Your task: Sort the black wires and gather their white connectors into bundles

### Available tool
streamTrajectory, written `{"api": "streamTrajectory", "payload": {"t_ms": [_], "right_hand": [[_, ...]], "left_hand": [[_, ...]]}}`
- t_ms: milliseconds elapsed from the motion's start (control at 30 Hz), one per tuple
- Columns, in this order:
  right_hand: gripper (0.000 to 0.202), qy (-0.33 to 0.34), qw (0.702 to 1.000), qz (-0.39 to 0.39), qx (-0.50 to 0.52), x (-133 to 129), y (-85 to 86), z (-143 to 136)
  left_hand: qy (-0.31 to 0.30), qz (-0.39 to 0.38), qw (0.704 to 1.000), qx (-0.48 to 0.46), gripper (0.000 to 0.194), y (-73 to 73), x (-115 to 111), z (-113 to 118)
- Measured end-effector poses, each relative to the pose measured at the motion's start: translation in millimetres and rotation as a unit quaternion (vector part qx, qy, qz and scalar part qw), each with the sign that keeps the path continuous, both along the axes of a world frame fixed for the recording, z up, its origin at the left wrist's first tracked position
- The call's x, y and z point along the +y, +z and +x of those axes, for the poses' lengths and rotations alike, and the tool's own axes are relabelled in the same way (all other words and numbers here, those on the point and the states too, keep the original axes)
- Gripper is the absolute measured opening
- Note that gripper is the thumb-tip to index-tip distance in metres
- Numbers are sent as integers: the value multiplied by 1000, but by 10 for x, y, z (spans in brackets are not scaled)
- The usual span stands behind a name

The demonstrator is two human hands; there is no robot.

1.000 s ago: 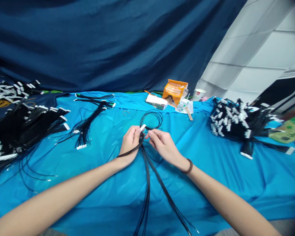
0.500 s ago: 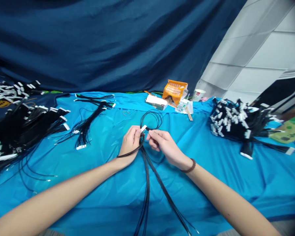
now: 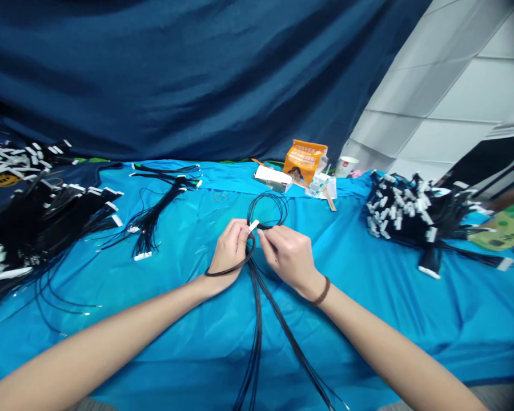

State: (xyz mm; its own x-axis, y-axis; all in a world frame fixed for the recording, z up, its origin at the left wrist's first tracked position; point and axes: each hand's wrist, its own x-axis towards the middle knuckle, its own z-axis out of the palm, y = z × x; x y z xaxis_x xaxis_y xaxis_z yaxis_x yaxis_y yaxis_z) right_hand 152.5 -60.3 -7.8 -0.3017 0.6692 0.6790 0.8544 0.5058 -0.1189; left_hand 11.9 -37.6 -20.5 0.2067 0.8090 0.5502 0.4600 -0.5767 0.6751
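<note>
Near the middle, my left hand (image 3: 231, 251) pinches a white connector (image 3: 254, 226) and the black cables (image 3: 257, 308) joined to it. One black strand loops over the left wrist. My right hand (image 3: 292, 255) is closed just right of the connector, its thumb and finger at the black wires; exactly what lies between them is too small to tell. Thin black wires form a loop (image 3: 268, 197) beyond both hands. Below the hands, the cables hang in two bunches toward the front edge.
Piles of black cables (image 3: 47, 228) with white connectors lie at left, a smaller bundle (image 3: 152, 220) beside them. Another pile (image 3: 402, 208) is at right. At the back stand an orange bag (image 3: 305, 160), a white box (image 3: 273, 176) and a paper cup (image 3: 346, 166).
My right hand has turned, with its knuckles now higher and its wrist slightly further left. The white connector and the wire loop have shifted a little to the right.
</note>
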Motion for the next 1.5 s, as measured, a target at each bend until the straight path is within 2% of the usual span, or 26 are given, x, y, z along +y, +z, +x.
{"api": "streamTrajectory", "payload": {"t_ms": [67, 167, 367, 433, 933, 1033, 1100, 1167, 1267, 1367, 1500], "right_hand": [[35, -16, 999, 43, -27, 0, 6, 8], [30, -10, 997, 76, -7, 6, 25, 19], [22, 120, 989, 27, 83, 59, 27, 40], [22, 142, 984, 8, 105, 77, 22, 43], [24, 122, 988, -16, 89, 94, -6, 52], [23, 120, 990, -9, 76, 120, -27, 60], [21, 125, 991, 0, 53, 149, -37, 79], [20, 134, 991, 9, 15, 182, -35, 115], [18, 139, 989, 34, -31, 223, -15, 197], [18, 145, 984, 86, -60, 241, -5, 267], [19, 221, 949, 158, -159, 234, -37, 254]], "left_hand": [[-2, 9, 1000, 5, 25, -3, 2, -2], [-6, 16, 1000, 14, 25, -7, 8, -7], [-23, 8, 1000, 12, 25, -17, 18, -12], [-27, 4, 1000, 9, 25, -16, 15, -11], [-29, -13, 999, 16, 26, -13, 13, -10], [-30, -47, 998, -8, 25, -19, 33, -10], [-36, -105, 993, -40, 26, -41, 63, -6], [-59, -187, 974, -113, 27, -71, 98, 0], [-101, -295, 912, -265, 28, -100, 140, -2], [-122, -339, 860, -361, 24, -88, 168, -27], [-108, -373, 813, -433, 10, -40, 213, -67]]}}
